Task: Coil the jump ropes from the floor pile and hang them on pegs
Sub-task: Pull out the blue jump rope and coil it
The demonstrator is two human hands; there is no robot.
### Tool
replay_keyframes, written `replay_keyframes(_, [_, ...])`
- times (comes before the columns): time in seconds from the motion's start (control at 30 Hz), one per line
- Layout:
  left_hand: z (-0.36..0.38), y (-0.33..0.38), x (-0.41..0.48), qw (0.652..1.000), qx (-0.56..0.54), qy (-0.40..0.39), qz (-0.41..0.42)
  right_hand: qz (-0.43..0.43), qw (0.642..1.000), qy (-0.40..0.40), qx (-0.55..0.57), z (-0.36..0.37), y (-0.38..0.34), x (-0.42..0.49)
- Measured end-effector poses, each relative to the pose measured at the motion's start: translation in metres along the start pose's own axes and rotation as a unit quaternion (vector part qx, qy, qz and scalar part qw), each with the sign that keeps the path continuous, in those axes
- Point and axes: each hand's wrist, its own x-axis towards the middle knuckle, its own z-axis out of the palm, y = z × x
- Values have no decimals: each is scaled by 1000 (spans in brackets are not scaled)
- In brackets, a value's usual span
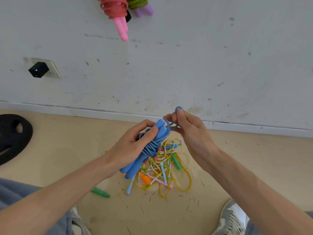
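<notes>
Two grey sneakers, left one (76, 221) and right one (232, 219), sit at the bottom edge, planted on the beige floor (245, 167). Between and just beyond them is the pile (162, 168): beaded pastel cord, a yellow cord, green, orange and light blue handles all tangled up. One green handle (100, 192) lies a bit apart to the left.

Above the pile I've got the blue jump rope (150, 147) off the floor. My left hand (130, 146) has its fingers curled round the bundle, thumb pressed on the wraps, with both foam handles side by side and the cord wound around their middle. My right hand (189, 131) is just beside the handle tops, thumb and forefinger pinching a small loop (178, 109) of the blue cord, with two strands running back to the bundle.

Off to the left a black weight plate (13, 136) lies flat on the floor. Past that, the baseboard (101, 112) and a scuffed white wall (186, 56) with a black plug block (38, 70) in an outlet. Way up top, a coiled pink rope (115, 9) and a green rope (137, 2) with purple handles hang on the wall, touching.
</notes>
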Motion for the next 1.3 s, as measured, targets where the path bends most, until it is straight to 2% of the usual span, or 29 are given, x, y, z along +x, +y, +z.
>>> replay_keyframes(0.1, [3,4,0,1000,18,-11,14,29,993,-1,117,-1,-5,-2])
replay_keyframes(0.27, [5,9,4,997,54,11,60,110,982,-43,148,3,-8,0])
replay_keyframes(0.47, [3,6,4,998,39,13,50,43,992,-82,90,-3,-3,-2])
replay_keyframes(0.53, [1,7,6,997,50,20,45,30,994,-71,80,-6,-1,0])
replay_keyframes(0.63, [-3,8,7,998,58,10,35,38,994,-45,94,-12,-1,4])
replay_keyframes(0.87, [-12,11,9,997,71,-17,15,49,991,-117,32,-25,2,9])
replay_keyframes(1.13, [-18,14,8,999,-1,-53,-1,30,982,-188,-6,-34,-8,11])
replay_keyframes(1.3, [-18,15,8,998,-21,-58,-17,20,984,-174,-3,-36,-10,10])
